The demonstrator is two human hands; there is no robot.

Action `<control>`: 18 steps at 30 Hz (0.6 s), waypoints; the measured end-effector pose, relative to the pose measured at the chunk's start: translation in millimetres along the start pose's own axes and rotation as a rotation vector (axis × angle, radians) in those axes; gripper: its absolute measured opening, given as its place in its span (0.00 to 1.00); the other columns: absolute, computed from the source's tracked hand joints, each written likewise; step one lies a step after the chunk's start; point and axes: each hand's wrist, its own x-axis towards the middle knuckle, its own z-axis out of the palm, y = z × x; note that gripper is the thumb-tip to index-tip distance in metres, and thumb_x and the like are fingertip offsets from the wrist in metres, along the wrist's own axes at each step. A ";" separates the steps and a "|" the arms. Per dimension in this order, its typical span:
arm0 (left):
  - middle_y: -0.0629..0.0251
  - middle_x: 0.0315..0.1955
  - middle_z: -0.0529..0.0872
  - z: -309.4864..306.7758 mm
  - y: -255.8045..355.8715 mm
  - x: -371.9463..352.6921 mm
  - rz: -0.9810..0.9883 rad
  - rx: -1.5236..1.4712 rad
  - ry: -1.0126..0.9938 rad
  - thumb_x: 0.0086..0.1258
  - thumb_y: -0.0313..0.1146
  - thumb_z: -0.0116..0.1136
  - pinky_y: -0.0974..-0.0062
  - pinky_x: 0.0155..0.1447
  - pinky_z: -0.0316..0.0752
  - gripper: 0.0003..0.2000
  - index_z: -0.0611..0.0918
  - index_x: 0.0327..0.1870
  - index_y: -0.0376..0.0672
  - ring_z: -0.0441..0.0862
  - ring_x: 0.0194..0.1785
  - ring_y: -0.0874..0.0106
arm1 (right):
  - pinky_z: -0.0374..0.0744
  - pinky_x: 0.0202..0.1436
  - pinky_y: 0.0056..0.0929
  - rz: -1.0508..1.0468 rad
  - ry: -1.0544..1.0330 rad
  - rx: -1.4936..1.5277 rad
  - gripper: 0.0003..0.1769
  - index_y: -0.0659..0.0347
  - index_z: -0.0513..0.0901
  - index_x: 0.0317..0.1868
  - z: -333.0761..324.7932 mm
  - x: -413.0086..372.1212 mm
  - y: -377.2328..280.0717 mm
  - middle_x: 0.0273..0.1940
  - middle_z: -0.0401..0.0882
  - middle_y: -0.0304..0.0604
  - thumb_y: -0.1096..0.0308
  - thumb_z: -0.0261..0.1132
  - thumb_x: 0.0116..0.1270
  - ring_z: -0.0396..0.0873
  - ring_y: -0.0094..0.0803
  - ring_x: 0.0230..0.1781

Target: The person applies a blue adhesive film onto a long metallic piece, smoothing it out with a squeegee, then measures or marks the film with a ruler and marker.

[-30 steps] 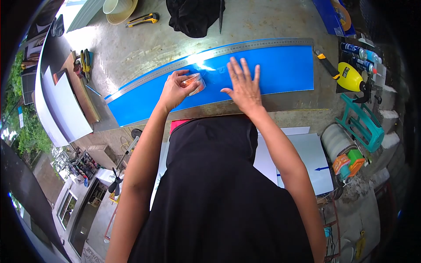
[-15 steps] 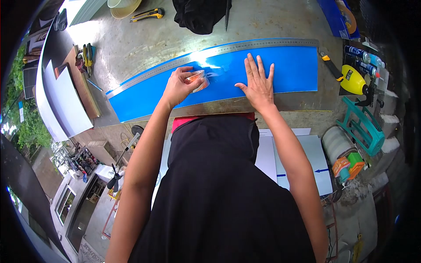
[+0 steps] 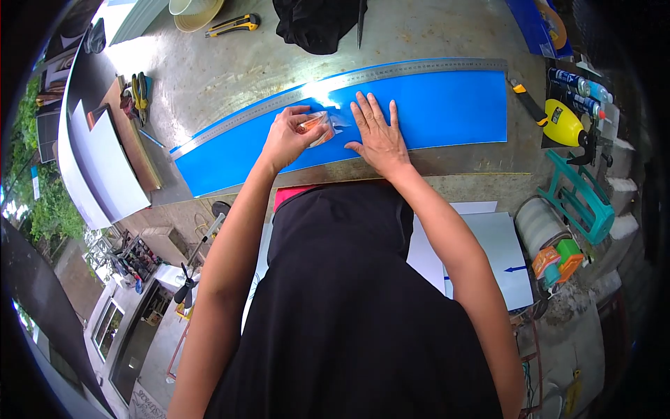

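A long blue sheet (image 3: 453, 105) lies across the metal table, with a steel ruler (image 3: 405, 68) along its far edge. My left hand (image 3: 289, 136) is closed on a small, shiny, clear roll (image 3: 319, 130), apparently tape, with orange and white print showing through. A glossy clear strip (image 3: 338, 123) shows at the roll's right side, against the blue sheet. Just right of it, my right hand (image 3: 380, 138) rests flat on the sheet, fingers outstretched and holding nothing.
A yellow utility knife (image 3: 237, 25) and black cloth (image 3: 317, 24) lie at the back. Pliers (image 3: 140, 98) and boards (image 3: 112, 160) are at left. On the right are a yellow-handled tool (image 3: 527, 101), a yellow spray bottle (image 3: 562, 124) and spray cans (image 3: 569, 80).
My right hand has slid left along the blue sheet, closer to my left hand. My left hand keeps its hold on the roll, nearly in place.
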 end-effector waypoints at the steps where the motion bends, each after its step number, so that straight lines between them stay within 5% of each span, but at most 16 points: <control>1: 0.51 0.65 0.83 -0.2 0.5 0.6 0.033 0.024 0.010 0.64 0.54 0.73 0.58 0.68 0.77 0.26 0.92 0.54 0.41 0.79 0.65 0.53 | 0.39 0.86 0.63 -0.008 0.012 0.008 0.57 0.60 0.55 0.85 0.9 -0.2 0.3 0.88 0.44 0.44 0.32 0.62 0.67 0.42 0.41 0.88; 2: 0.51 0.65 0.83 -0.7 1.0 0.6 0.035 0.027 0.010 0.64 0.54 0.73 0.58 0.68 0.77 0.26 0.92 0.54 0.41 0.79 0.65 0.53 | 0.39 0.86 0.63 -0.006 0.015 0.009 0.57 0.60 0.55 0.85 1.5 -0.6 0.3 0.88 0.44 0.44 0.32 0.62 0.67 0.42 0.41 0.88; 4: 0.57 0.65 0.82 -3.5 3.9 -1.0 0.075 0.072 -0.012 0.70 0.46 0.74 0.73 0.52 0.84 0.25 0.89 0.57 0.33 0.89 0.48 0.70 | 0.40 0.86 0.63 0.002 0.002 0.002 0.56 0.57 0.54 0.85 0.7 -0.7 -0.1 0.88 0.44 0.44 0.32 0.62 0.67 0.42 0.41 0.88; 14: 0.60 0.58 0.87 -4.9 1.9 -8.8 0.137 0.019 0.031 0.71 0.41 0.73 0.73 0.50 0.84 0.18 0.90 0.50 0.34 0.89 0.48 0.71 | 0.42 0.86 0.64 0.006 -0.004 -0.006 0.57 0.60 0.55 0.84 -8.5 -1.1 -2.4 0.87 0.46 0.43 0.34 0.64 0.66 0.42 0.42 0.88; 18: 0.56 0.59 0.88 -10.1 8.3 -11.0 0.085 0.026 0.027 0.67 0.44 0.76 0.66 0.58 0.82 0.20 0.91 0.49 0.36 0.87 0.56 0.62 | 0.44 0.85 0.65 0.016 0.005 -0.034 0.57 0.61 0.57 0.84 -18.8 -6.5 7.0 0.87 0.48 0.43 0.35 0.66 0.65 0.45 0.39 0.88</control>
